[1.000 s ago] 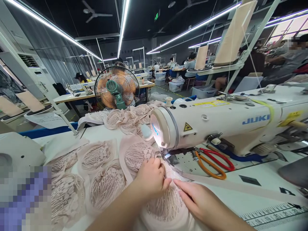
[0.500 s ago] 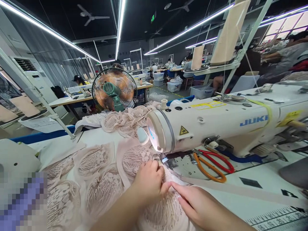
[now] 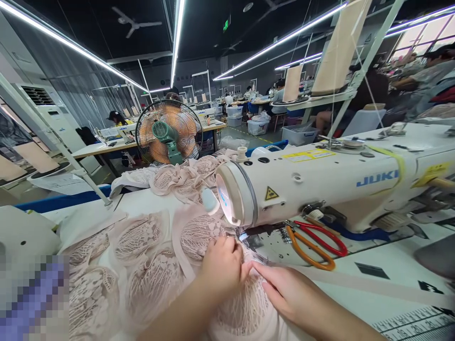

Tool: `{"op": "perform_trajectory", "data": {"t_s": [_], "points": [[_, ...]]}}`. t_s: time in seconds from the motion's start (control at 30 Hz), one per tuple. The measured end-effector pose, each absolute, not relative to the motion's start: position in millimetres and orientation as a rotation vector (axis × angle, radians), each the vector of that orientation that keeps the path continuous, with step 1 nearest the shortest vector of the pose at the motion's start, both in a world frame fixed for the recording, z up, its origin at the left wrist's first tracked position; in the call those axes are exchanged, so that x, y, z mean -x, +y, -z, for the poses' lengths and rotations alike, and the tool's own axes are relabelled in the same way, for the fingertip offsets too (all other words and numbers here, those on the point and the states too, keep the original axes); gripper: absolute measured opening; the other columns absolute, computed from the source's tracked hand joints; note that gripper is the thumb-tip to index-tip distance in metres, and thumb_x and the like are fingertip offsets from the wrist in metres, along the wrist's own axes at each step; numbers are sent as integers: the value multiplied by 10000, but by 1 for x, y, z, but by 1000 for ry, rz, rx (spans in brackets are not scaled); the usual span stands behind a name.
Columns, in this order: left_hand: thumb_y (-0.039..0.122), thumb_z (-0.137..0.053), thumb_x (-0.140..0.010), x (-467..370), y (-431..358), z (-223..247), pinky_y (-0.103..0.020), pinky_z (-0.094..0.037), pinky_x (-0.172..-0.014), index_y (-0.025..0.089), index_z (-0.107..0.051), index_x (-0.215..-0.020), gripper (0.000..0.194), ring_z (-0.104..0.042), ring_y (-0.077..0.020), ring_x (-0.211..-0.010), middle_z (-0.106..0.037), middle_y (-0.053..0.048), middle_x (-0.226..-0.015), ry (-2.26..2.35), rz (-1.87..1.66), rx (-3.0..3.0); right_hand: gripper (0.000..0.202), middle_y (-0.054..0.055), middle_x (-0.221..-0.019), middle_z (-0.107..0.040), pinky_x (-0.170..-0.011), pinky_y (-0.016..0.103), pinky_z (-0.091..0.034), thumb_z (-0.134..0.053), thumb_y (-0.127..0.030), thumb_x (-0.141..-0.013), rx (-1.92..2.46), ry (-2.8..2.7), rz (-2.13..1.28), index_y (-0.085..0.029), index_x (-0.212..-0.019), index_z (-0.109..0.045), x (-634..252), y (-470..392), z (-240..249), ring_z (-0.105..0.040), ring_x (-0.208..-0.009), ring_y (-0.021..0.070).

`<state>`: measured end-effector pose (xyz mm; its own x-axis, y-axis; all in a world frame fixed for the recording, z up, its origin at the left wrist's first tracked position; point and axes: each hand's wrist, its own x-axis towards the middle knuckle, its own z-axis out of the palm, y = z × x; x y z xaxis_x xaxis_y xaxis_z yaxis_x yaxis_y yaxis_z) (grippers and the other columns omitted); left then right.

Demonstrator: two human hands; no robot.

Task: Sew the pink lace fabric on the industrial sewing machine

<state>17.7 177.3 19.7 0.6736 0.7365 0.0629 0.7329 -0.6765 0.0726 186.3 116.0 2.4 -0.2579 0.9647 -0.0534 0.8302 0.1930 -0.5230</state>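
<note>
A white sewing machine (image 3: 305, 184) reaches in from the right, its lit head just above my hands. Beige lace fabric (image 3: 245, 308) lies under its needle area and spreads toward me. My left hand (image 3: 223, 260) rests on the lace beside the needle area, fingers curled and pressed on the cloth. Close to its right, my right hand (image 3: 284, 289) pinches the fabric edge, fingertips meeting the left thumb. A pale strip (image 3: 355, 279) runs across the table toward the right hand. The needle itself is hidden.
Orange- and red-handled scissors (image 3: 316, 244) lie under the machine arm. More lace cups (image 3: 142, 237) cover the left side, with a further pile (image 3: 188, 175) behind. A green fan (image 3: 165, 130) stands beyond the table. A printed ruler (image 3: 412, 324) is at the lower right.
Both hands have shifted very slightly while staying on the lace. The right fingertips are a little higher in the view.
</note>
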Motion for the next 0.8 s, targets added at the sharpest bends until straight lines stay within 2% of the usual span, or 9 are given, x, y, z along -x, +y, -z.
{"op": "perform_trajectory", "data": {"t_s": [0.1,0.33,0.6,0.7,0.8], "points": [[397,-436,-920,-18,178,-19,-429,-463,-829,156,-653,-1022,340,-547,-279,-978,-615,-98,-1017,1255,-138,-2823,349,94,-854,-690,-662,300,-454,-369,-204,-848,1699,-2205,-661,-198,-1060,-646,-187,117,0,-638,-770,247],[433,-416,-924,-19,179,-20,-434,-464,-825,157,-634,-1081,385,-546,-284,-980,-606,-107,-1044,1280,-140,-2831,367,84,-808,-693,-599,313,-452,-346,-189,-852,1707,-2218,-592,-176,-1070,-641,-187,122,3,-637,-700,247],[445,-401,-926,-19,181,-20,-449,-450,-875,147,-598,-1166,430,-526,-292,-1033,-590,-119,-1118,1299,-111,-2837,426,82,-809,-717,-602,306,-461,-358,-167,-850,1752,-2229,-544,-172,-1179,-628,-185,124,-1,-659,-705,250],[449,-407,-923,-17,183,-20,-452,-444,-890,139,-581,-1199,450,-518,-297,-1059,-587,-126,-1142,1294,-131,-2832,450,104,-871,-730,-631,321,-479,-355,-176,-859,1780,-2238,-534,-158,-1230,-610,-185,126,-1,-676,-762,271],[424,-439,-908,-15,185,-20,-433,-442,-903,160,-613,-1139,391,-523,-281,-1062,-593,-113,-1133,1304,-166,-2803,478,138,-971,-728,-682,356,-498,-355,-176,-869,1821,-2242,-532,-136,-1296,-568,-184,128,-2,-681,-850,304]]}}
